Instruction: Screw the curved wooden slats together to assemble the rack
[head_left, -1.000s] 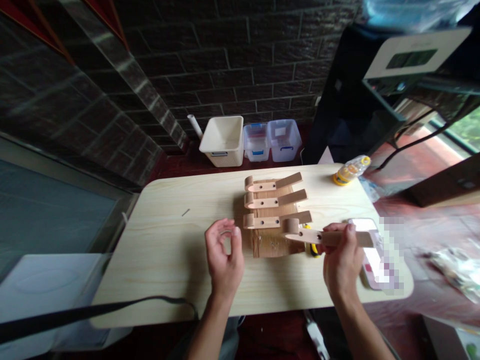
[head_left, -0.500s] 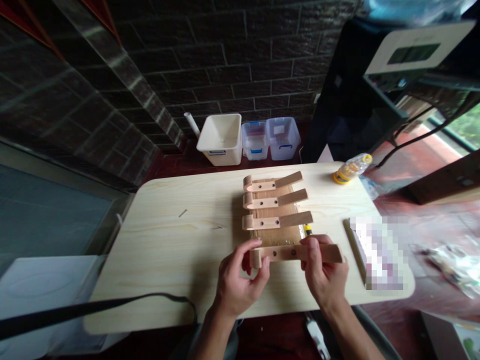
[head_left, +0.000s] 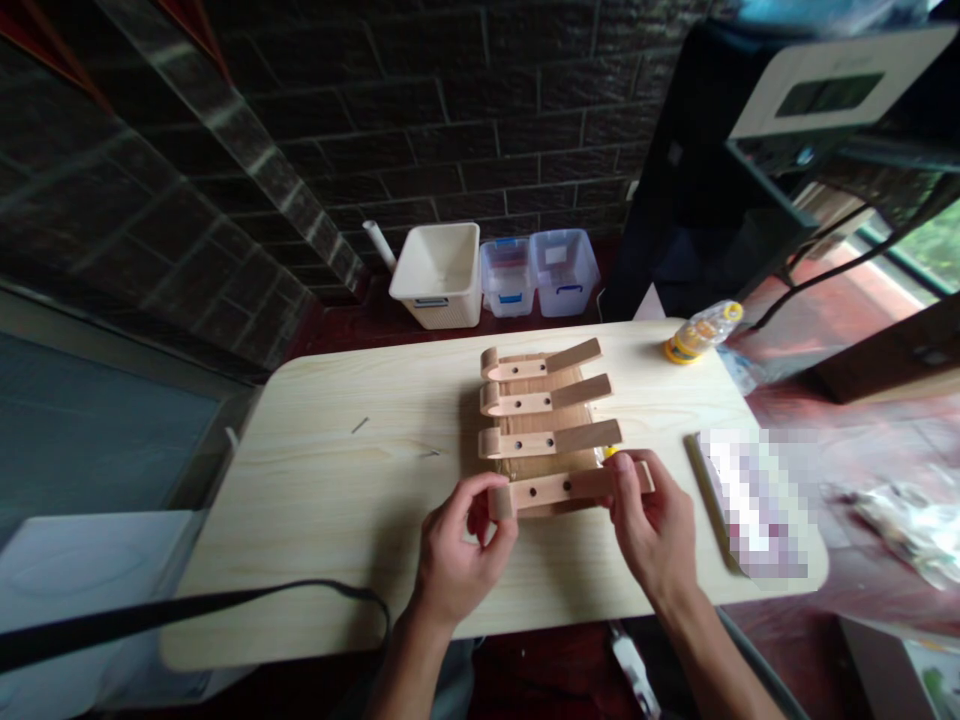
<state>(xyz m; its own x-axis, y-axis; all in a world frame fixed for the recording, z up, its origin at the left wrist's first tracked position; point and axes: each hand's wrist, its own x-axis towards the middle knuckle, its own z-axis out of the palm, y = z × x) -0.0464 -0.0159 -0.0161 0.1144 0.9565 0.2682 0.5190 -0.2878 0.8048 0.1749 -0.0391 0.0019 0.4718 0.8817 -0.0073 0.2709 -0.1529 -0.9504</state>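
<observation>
A wooden hook piece [head_left: 551, 490] with two dark holes lies across the near end of a cardboard box [head_left: 555, 462]. Its curled left end is pinched by my left hand [head_left: 461, 545], and my right hand [head_left: 656, 530] grips its right end. Three similar wooden pieces rest in a row farther up the box: a near one [head_left: 551, 440], a middle one [head_left: 547, 400] and a far one [head_left: 540, 367]. Something yellow [head_left: 610, 453] shows beside the box, just beyond my right fingers, partly hidden.
On the pale table [head_left: 300, 520] lie a small metal piece [head_left: 361, 425] and another [head_left: 430, 453]. A plastic bottle [head_left: 701, 333] stands at the back right, a blurred-out flat item [head_left: 754, 505] at the right. Behind are a cream basket [head_left: 439, 275] and clear bins [head_left: 564, 275].
Both hands have moved the held wooden piece slightly left and away from me, onto the near end of the box. The other three pieces keep their places on the box.
</observation>
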